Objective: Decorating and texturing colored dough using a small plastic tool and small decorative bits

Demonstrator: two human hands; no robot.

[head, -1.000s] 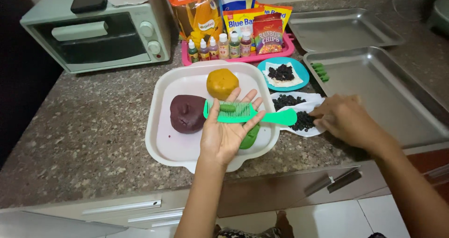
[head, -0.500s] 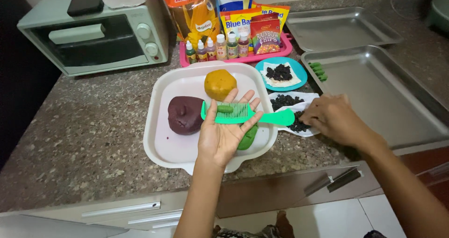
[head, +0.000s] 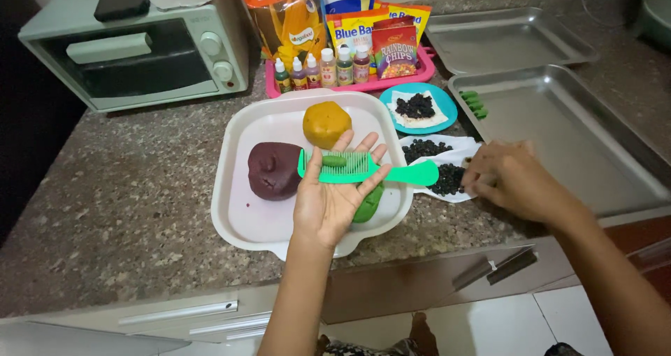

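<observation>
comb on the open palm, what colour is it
Bright mint green, the comb lies across the open left hand, with a small green dough piece on it; head view.

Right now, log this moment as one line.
left hand: flat, holding green comb with dough piece | right hand: at dark bits

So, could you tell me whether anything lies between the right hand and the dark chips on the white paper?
Nothing visible does. The right hand rests at the paper's right edge, its fingers already at the dark chips. The green comb, lying across the open left hand, only points its handle toward the pile from the other side.
</observation>
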